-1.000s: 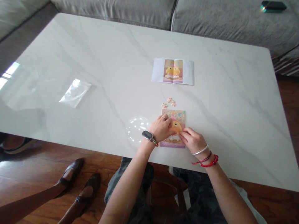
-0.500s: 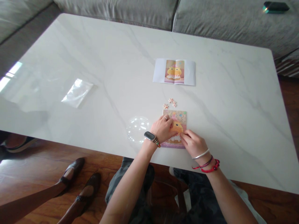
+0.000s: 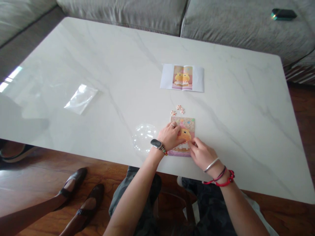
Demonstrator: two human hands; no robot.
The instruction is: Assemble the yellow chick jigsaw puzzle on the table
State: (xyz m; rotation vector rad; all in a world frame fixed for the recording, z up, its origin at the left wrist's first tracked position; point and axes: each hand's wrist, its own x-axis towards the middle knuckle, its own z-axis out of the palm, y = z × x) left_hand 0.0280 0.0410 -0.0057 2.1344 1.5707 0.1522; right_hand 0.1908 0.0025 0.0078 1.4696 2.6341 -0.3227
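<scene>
A nearly filled jigsaw puzzle with a yellow cartoon animal lies on the table close to its front edge. Across its left part rests my left hand, fingers bent and thumb stretched right, holding the puzzle against the tabletop. My right hand reaches in from the right, thumb and forefinger pinched over the lower right of the picture. What they pinch looks like a small puzzle piece, mostly hidden by the fingertips. Just behind the puzzle are several loose puzzle pieces.
A creased reference sheet with the same picture lies farther back. To the left is a clear plastic bag on the white marbled table. A grey sofa holds a dark object. Another person's shoes are at lower left.
The view has shifted slightly. My right hand has turned a little at the wrist, its fingertips still over the puzzle's lower right. My left hand stays on the puzzle.
</scene>
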